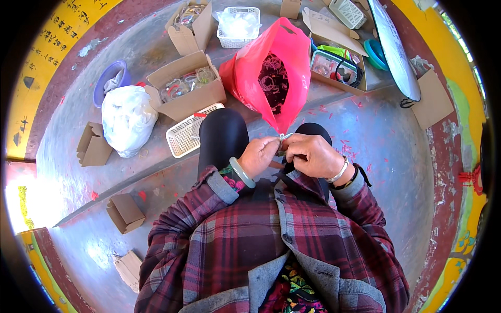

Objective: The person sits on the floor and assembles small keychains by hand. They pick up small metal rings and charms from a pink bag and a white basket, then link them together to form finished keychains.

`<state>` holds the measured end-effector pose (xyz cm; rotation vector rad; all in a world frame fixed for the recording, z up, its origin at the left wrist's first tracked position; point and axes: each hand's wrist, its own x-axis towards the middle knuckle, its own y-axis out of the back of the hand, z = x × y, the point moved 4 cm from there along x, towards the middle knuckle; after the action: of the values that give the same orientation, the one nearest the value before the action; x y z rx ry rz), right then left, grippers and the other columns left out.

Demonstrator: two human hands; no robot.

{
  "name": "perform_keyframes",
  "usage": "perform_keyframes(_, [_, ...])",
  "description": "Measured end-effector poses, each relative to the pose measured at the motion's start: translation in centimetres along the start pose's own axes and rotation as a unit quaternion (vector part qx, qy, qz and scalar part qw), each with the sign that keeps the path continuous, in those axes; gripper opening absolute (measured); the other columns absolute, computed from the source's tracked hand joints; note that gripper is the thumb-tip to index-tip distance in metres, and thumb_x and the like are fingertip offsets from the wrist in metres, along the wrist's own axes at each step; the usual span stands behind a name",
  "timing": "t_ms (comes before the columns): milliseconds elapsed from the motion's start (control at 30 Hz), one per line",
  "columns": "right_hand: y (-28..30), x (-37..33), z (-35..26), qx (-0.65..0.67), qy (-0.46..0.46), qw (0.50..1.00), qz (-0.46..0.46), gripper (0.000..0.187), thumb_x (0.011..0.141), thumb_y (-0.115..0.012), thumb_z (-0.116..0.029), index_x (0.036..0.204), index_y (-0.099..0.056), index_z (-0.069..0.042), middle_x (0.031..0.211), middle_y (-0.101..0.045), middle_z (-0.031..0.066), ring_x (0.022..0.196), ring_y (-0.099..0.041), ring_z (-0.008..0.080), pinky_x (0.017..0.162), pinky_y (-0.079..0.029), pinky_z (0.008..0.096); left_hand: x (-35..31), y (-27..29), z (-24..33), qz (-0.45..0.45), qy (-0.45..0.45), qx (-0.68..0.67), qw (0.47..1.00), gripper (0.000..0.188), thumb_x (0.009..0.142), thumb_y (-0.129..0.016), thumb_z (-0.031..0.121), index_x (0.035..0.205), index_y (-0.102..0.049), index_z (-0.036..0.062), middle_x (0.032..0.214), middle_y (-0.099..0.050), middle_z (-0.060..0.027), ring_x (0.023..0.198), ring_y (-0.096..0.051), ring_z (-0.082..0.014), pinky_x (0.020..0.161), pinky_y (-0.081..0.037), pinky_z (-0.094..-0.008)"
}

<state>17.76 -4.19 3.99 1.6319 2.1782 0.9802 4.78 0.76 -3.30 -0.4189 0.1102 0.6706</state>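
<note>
Left hand (259, 155) and right hand (312, 155) meeting at frame centre, fingertips pinched together on a small pale clear piece (285, 136), too tiny to identify. Just above, gaping red plastic bag (271, 68) of dark red loops, contents partly shadowed. Left of the knees, empty white plastic lattice basket (186, 136), one corner hidden behind the leg. Upper left, open cardboard box (186, 89) of clear packets, tied white plastic sack (127, 119) beside it. Upper right, long pale board (395, 49), cut off at the top edge.

Open red plastic bag (271, 73) centre, white bag (127, 119) left, brown cardboard boxes (186, 86) around
</note>
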Motion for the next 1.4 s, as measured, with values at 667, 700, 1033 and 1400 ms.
perform_keyframes(667, [-1.9, 0.5, 1.1, -0.028, -0.018, 0.969, -0.246, 0.013, 0.065, -0.050, -0.010, 0.071, -0.061, -0.005, 0.075, -0.061, 0.0134, 0.071, -0.058, 0.0332, 0.062, -0.045, 0.0414, 0.1, 0.0, -0.4, -0.034, 0.017, 0.121, 0.992, 0.035, 0.094, -0.037, 0.021, 0.109, -0.055, -0.0048, 0.082, -0.062, -0.0106, 0.070, -0.062, -0.0154, 0.050, -0.051, -0.0243])
perform_keyframes(700, [-1.7, 0.6, 1.0, -0.018, -0.009, 0.973, -0.229, 0.014, 0.065, -0.050, -0.010, 0.071, -0.061, -0.005, 0.074, -0.061, 0.0133, 0.070, -0.058, 0.0329, 0.062, -0.045, 0.0409, 0.1, 0.1, -0.4, -0.024, 0.023, 0.096, 0.995, 0.035, 0.094, -0.037, 0.021, 0.109, -0.055, -0.0047, 0.081, -0.062, -0.0106, 0.069, -0.062, -0.0155, 0.050, -0.050, -0.0242])
perform_keyframes(1033, [-2.0, 0.4, 1.2, 0.043, -0.026, 0.960, -0.277, 0.016, 0.066, -0.050, -0.013, 0.072, -0.062, -0.004, 0.071, -0.061, 0.0135, 0.067, -0.058, 0.0321, 0.062, -0.046, 0.0395, 0.0, -0.1, -0.8, -0.034, 0.033, 0.090, 0.995, 0.036, 0.094, -0.038, 0.022, 0.108, -0.056, -0.0054, 0.082, -0.063, -0.0110, 0.065, -0.061, -0.0152, 0.047, -0.049, -0.0234])
perform_keyframes(1400, [-1.0, 0.5, 0.8, 0.104, -0.016, 0.968, -0.227, 0.019, 0.067, -0.049, -0.011, 0.078, -0.063, -0.004, 0.075, -0.062, 0.0124, 0.066, -0.059, 0.0271, 0.062, -0.046, 0.0365, -0.2, 0.0, -0.5, -0.007, 0.036, 0.046, 0.998, 0.037, 0.094, -0.037, 0.023, 0.108, -0.057, -0.0051, 0.082, -0.063, -0.0106, 0.062, -0.061, -0.0146, 0.046, -0.048, -0.0226])
